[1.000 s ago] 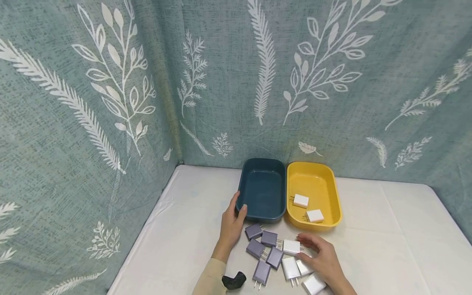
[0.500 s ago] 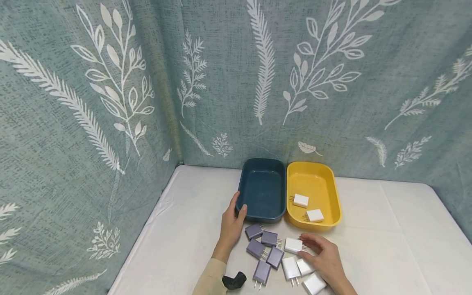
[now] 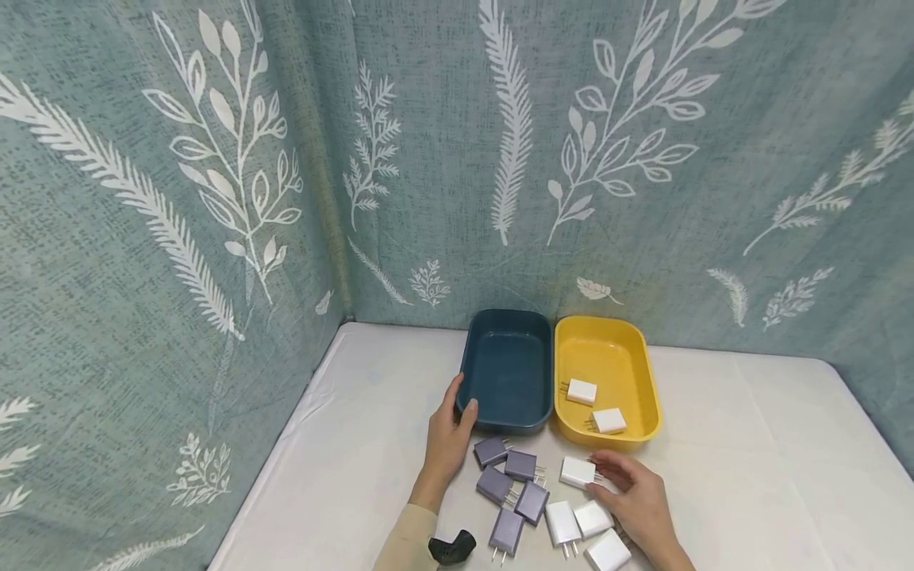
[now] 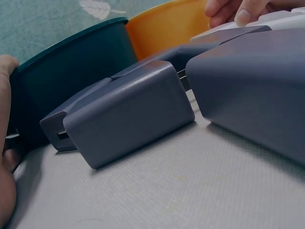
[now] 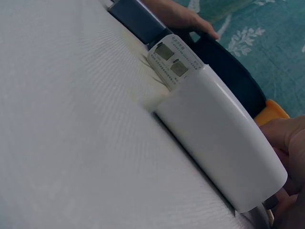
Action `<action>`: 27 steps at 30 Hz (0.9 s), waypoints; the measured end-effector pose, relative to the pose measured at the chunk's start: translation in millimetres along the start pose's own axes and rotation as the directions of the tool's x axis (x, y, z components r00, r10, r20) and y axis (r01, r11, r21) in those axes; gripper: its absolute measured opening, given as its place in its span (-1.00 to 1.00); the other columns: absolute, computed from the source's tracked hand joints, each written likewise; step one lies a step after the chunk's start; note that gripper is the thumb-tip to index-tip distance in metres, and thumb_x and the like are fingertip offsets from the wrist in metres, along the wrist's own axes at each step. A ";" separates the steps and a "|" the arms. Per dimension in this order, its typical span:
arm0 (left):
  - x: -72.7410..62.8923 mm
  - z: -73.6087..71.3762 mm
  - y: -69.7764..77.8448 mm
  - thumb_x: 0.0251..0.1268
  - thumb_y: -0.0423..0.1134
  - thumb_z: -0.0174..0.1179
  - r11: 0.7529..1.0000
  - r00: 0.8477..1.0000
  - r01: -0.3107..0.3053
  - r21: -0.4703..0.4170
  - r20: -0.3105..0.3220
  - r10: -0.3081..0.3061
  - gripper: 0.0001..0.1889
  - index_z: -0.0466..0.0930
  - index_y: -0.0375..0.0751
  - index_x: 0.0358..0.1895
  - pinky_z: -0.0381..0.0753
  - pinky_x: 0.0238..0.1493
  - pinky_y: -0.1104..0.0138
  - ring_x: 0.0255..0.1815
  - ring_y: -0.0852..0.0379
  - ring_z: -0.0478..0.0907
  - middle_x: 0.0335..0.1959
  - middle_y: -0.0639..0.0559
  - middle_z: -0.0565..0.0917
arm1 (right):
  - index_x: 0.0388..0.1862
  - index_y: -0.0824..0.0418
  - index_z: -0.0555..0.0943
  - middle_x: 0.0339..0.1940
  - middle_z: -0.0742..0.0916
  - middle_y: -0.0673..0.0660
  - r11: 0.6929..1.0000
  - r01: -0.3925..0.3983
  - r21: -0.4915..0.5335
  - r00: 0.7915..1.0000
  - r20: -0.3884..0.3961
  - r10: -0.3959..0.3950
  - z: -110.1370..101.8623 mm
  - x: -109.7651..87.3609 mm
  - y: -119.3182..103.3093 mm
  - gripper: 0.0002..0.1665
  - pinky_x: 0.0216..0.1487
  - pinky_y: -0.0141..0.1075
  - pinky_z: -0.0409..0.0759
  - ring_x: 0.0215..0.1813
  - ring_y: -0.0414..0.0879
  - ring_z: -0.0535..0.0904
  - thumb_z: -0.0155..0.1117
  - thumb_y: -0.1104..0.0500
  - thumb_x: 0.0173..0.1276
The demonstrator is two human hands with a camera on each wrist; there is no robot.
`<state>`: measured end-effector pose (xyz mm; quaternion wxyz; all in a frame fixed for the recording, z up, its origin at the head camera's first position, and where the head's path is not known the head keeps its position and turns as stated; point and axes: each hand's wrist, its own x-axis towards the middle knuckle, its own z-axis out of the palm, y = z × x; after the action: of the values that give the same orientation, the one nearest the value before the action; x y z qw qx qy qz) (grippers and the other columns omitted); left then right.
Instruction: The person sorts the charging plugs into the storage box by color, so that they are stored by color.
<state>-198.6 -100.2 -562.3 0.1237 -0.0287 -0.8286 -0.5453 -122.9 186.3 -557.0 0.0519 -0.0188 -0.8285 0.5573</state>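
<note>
In the head view my left hand (image 3: pixel 447 436) holds the near left corner of a dark blue bin (image 3: pixel 503 429), thumb at the front and fingers along the side. My right hand (image 3: pixel 638 500) pinches a white charger (image 3: pixel 577 471) at its pronged end, between thumb and fingertips. This charger lies low over the table, apart from the others. Below it are several white chargers, including one (image 3: pixel 562 523) with prongs toward me. Several purple-grey chargers (image 3: pixel 507 530) lie between my hands. Two white chargers (image 3: pixel 581 391) rest inside the yellow bin (image 3: pixel 651 396).
Both bins stand side by side on a white-covered table (image 3: pixel 371 388), close to a leaf-patterned curtain (image 3: pixel 443 159). A small black object (image 3: pixel 452 547) sits by my left wrist. In the left wrist view, a purple-grey charger (image 4: pixel 133 114) fills the foreground.
My right hand has shifted slightly right and away from me, drawing the white charger from beside the purple-grey ones. The left hand stays at the blue bin.
</note>
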 end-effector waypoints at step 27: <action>-0.5 -0.5 1.5 0.47 0.04 0.02 1.000 1.000 0.018 0.001 0.011 -0.018 -0.42 0.19 0.09 0.49 0.21 0.52 0.10 0.51 0.03 0.24 0.48 0.01 0.33 | 0.16 0.33 0.54 0.12 0.68 0.26 0.999 -0.052 -0.013 0.997 0.049 0.052 -0.4 2.9 -1.8 -0.30 0.12 -0.52 0.58 0.13 -0.09 0.66 0.46 0.52 -0.06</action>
<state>-197.7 -100.0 -560.8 0.1141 -0.0240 -0.8297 -0.5459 -125.7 186.3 -555.0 0.0171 -0.0270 -0.8320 0.5538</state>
